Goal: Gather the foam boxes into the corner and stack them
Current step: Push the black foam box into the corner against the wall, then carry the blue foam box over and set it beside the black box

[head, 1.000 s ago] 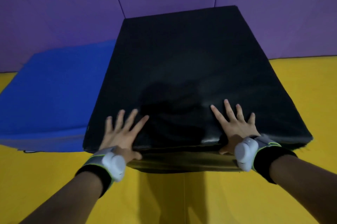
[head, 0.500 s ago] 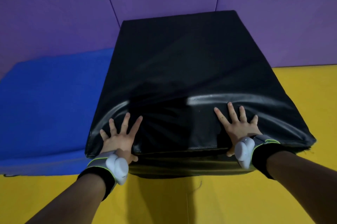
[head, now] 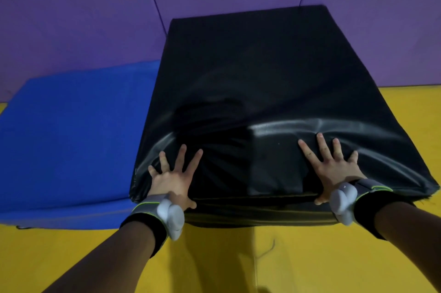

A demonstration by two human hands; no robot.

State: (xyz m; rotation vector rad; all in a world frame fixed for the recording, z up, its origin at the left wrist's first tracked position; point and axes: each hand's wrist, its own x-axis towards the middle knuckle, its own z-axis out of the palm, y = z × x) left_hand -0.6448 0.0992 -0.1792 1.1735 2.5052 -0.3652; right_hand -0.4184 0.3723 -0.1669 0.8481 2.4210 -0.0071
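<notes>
The black foam box (head: 250,92) stands on the yellow floor (head: 310,257) with its far end toward the purple wall (head: 71,18), close to the seam where two wall panels meet; whether it touches the wall cannot be determined. A lower blue foam box (head: 71,137) lies just beside it on the left, also against the wall. The left hand (head: 170,182) and the right hand (head: 334,168) lie flat on the near top edge of the black foam box, well apart. The fingers (head: 180,159) of both hands are straight and spread wide, gripping nothing, with each thumb reaching down over the front edge. The cover dents and wrinkles under both palms, which indicates a soft, compressible filling that gives way before it moves. The cover is glossy and looks smooth, so expect flat palms to slide on it. The box is bulky and probably light for its size; awkward shape, not weight, is the likely difficulty. For pushing, press low on the front face instead of on the top edge, so that force goes into the box and not into the padding. For lifting onto the blue foam box, take hold under the bottom edge near two opposite corners, with hands set wide. Do not pull on the loose cover alone; it may stretch or slip.
</notes>
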